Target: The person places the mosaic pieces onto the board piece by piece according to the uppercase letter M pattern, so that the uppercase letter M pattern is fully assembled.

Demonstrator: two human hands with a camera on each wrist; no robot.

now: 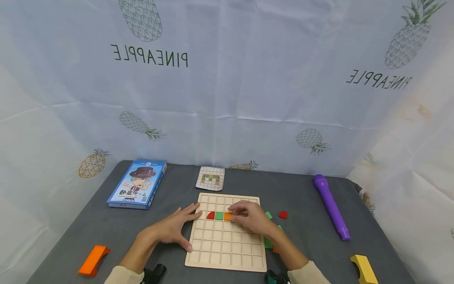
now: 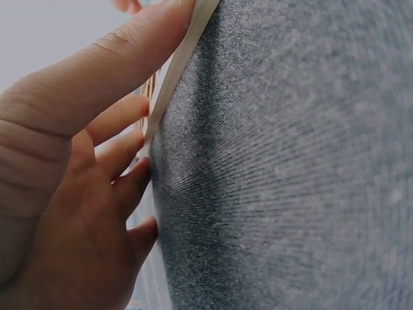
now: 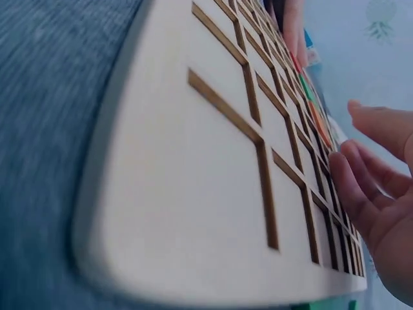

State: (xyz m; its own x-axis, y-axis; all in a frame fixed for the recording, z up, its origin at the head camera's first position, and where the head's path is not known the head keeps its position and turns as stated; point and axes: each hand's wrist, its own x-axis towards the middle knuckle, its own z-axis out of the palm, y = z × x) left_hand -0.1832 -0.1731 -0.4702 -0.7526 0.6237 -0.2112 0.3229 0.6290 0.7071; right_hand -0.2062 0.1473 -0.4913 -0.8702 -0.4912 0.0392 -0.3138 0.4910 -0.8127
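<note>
A wooden grid board [image 1: 221,246] lies on the table. In one of its upper rows sit a red quarter-round tile [image 1: 211,215], a green square tile [image 1: 219,215] and an orange tile [image 1: 228,216], side by side. My left hand [image 1: 173,225] spreads its fingers along the board's left edge, thumb lower down against the same edge. Over the orange tile's right end is my right hand [image 1: 252,217]. The right wrist view shows that hand's thumb and fingers [image 3: 352,184] apart, nothing between them, low over the board beside the orange tile.
Loose green tiles [image 1: 268,243] and a red tile [image 1: 283,215] lie right of the board. Behind it is a pattern card [image 1: 210,178]. A blue box [image 1: 136,184], purple microphone-shaped stick [image 1: 331,207], orange arch block [image 1: 93,260] and yellow arch block [image 1: 364,269] stand farther out.
</note>
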